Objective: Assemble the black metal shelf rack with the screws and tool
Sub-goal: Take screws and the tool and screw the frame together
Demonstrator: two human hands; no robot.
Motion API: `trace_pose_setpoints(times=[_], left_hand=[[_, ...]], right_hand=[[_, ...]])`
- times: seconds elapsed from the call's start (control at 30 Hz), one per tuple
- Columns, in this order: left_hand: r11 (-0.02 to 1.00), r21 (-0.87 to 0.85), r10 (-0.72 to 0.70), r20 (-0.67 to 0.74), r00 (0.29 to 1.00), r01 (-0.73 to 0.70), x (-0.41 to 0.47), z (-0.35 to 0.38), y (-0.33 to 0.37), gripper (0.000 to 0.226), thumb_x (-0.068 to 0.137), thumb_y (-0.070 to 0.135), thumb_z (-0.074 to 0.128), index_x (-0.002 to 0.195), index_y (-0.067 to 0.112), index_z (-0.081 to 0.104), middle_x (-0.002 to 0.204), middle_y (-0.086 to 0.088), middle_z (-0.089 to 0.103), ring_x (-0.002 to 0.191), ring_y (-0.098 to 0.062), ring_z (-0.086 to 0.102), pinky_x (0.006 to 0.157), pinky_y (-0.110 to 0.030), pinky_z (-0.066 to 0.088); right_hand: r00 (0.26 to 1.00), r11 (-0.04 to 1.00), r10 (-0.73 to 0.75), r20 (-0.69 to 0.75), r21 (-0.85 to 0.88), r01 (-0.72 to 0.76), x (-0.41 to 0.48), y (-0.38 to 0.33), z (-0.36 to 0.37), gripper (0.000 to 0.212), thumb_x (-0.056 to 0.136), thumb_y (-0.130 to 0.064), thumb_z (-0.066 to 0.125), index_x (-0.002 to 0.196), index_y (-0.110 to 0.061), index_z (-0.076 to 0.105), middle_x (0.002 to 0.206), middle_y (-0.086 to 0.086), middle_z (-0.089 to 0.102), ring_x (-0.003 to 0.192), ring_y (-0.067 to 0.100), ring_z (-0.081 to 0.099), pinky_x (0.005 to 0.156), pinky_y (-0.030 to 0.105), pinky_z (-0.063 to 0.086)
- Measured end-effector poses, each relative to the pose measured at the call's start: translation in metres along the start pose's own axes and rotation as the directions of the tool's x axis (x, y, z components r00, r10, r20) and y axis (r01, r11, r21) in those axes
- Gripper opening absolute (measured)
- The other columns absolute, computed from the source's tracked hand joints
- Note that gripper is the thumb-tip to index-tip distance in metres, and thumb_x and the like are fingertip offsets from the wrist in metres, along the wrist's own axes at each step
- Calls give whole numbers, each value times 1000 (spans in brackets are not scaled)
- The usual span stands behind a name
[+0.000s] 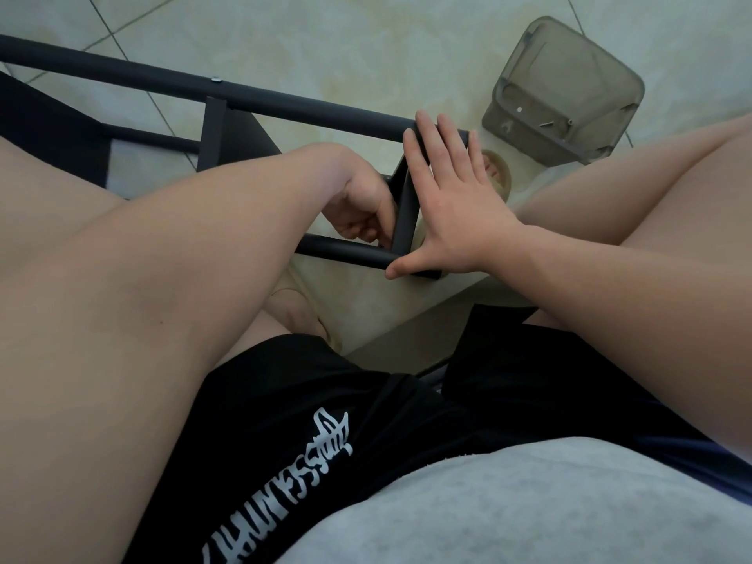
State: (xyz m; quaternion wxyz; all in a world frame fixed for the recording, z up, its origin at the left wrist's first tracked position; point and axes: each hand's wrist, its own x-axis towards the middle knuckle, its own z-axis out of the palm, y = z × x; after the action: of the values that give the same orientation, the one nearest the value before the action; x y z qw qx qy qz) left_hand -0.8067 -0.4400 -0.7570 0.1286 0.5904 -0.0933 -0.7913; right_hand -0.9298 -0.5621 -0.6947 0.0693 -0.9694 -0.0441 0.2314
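Observation:
The black metal rack lies on its side on the tiled floor, with a long upper tube [285,101] and a short lower tube [337,248] joined by a flat crossbar [405,213]. My right hand [455,197] lies flat and open over the rack's end, its fingertips on the upper tube and its thumb on the lower tube. My left hand [362,209] is curled at the joint of crossbar and lower tube, and its fingers pinch something small and dark, mostly hidden, which looks like the tool. A silver screw head [216,79] sits in the upper tube.
A grey see-through plastic box [565,95] stands on the floor at the upper right with a few loose screws [545,123] in it. My bare knees flank the rack. My feet in sandals [301,307] rest under it. A second crossbar [211,132] lies further left.

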Motion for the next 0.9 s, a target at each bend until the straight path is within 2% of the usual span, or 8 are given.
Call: trace_pose_setpoints(times=[0.23,0.4,0.63,0.77,0.9], left_hand=[[999,-36,-8,-23,1000,7,0,-2,-2,8,89,12,65,89,16,72,79,5,66,60,-7,50,58,-19,34],[1000,-2,-21,6,1000,21,0,2,1,15,90,9,62,79,18,68,69,5,61,56,-6,48,57,-18,34],[999,-40,15,-8,1000,-15,-3,-3,-4,17,90,4,62,96,20,65,80,5,65,65,-8,53,61,-20,37],[998,-56,9,6,1000,-9,-4,-2,-7,10,88,19,67,85,23,75,83,9,69,61,-6,55,61,-20,39],[999,-35,3,-34,999,-4,-1,2,-5,10,90,12,64,86,19,69,78,6,64,60,-7,50,60,-20,37]], right_hand=[[1000,1000,0,1,1,0,0,0,-1,157,53,-94,62,160,-1,-6,167,20,-17,154,39,-17,124,56,-9],[1000,1000,-1,-3,3,1,0,0,0,157,53,-95,60,160,-1,-6,167,20,-16,154,39,-17,124,55,-10],[1000,1000,-3,-6,-3,3,0,0,0,157,53,-95,59,160,-2,-6,167,20,-16,154,39,-17,124,55,-10],[1000,1000,-1,-4,-5,1,0,1,-1,157,53,-95,61,160,-2,-7,167,20,-17,154,39,-17,124,56,-10],[1000,1000,-3,-4,-4,3,-1,0,-1,157,54,-94,62,160,-2,-7,167,20,-17,154,38,-17,124,56,-9]])
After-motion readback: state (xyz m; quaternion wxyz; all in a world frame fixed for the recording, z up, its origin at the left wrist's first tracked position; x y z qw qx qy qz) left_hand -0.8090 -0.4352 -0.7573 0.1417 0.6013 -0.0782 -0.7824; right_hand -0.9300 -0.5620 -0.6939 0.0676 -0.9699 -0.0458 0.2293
